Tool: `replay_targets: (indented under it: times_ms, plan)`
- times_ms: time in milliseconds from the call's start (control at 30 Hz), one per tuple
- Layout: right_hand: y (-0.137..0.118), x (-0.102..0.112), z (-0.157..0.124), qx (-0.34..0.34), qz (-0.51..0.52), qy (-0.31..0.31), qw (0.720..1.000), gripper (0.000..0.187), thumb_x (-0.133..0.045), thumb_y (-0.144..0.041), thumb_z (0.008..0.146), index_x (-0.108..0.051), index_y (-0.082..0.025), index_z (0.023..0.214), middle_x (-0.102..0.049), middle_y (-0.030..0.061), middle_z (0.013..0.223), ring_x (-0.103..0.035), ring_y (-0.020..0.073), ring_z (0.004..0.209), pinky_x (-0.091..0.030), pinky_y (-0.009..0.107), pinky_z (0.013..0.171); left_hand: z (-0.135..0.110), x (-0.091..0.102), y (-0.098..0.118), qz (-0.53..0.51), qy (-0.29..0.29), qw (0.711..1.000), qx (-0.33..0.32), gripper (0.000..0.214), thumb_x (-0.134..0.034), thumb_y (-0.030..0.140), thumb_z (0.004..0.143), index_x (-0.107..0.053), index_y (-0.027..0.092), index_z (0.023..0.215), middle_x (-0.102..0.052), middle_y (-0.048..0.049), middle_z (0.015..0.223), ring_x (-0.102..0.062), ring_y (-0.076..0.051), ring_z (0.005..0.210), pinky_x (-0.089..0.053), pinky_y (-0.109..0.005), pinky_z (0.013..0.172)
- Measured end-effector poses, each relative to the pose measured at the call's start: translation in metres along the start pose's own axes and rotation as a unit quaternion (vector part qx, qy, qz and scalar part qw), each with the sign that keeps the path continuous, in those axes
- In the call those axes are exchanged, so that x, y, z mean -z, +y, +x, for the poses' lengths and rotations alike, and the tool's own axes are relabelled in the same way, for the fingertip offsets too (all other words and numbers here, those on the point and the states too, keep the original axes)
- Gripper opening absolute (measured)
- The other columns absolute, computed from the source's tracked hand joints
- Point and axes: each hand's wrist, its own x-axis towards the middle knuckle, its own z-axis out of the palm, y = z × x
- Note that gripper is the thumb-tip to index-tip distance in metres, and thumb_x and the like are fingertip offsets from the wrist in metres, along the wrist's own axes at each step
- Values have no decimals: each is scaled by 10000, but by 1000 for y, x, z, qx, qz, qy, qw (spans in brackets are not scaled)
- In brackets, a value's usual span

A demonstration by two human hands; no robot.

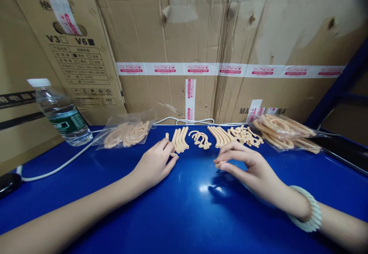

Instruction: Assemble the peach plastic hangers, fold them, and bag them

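My left hand (152, 164) is closed over a beige curved strip (174, 154), with an end of it showing by the thumb; the fingers cover much of it. Beside those fingertips lies a row of similar curved strips with holes at their ends (180, 140). In a thumb-and-finger pinch, my right hand (253, 166) holds a small beige piece (220, 164) just above the blue table. Past it lie a second row of strips (219, 136), a small group of hook-shaped pieces (201, 138) and a loose pile of beige pieces (247, 136).
Clear plastic bags of beige parts lie at the left (126, 133) and right (283, 129) of the blue table (184, 215). A water bottle (64, 118) and a white cable (57, 171) are at left. Cardboard (172, 28) walls the back; a dark flat device (342, 152) lies at right.
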Motion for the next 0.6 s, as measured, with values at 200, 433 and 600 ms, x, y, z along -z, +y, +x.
replay_targets:
  times_ms: [200, 433, 600]
  plan:
    - [12, 8, 8, 74, -120, 74, 987, 89, -659, -236, 898, -733, -265, 938, -624, 41, 957, -577, 212, 956, -458, 376, 863, -1, -9, -12, -39, 4, 999, 9, 91, -457, 192, 908, -509, 189, 983, -592, -88, 1013, -637, -243, 891, -538, -406, 822]
    - [36, 12, 45, 109, -138, 90, 980, 99, -614, -203, 920, -709, -220, 940, -637, 57, 938, -621, 202, 899, -508, 356, 803, -2, -14, -12, -37, 18, 999, 9, 200, -463, 171, 897, -492, 175, 1095, -589, -138, 1168, -580, -300, 1110, -491, -471, 944]
    - [59, -8, 63, 90, -166, -7, 982, 54, -656, -213, 884, -708, -198, 892, -708, 57, 887, -660, 209, 862, -527, 353, 809, -2, -13, -13, -32, 18, 999, 7, 163, -462, 170, 899, -510, 177, 1054, -615, -126, 1122, -602, -293, 1063, -504, -475, 918]
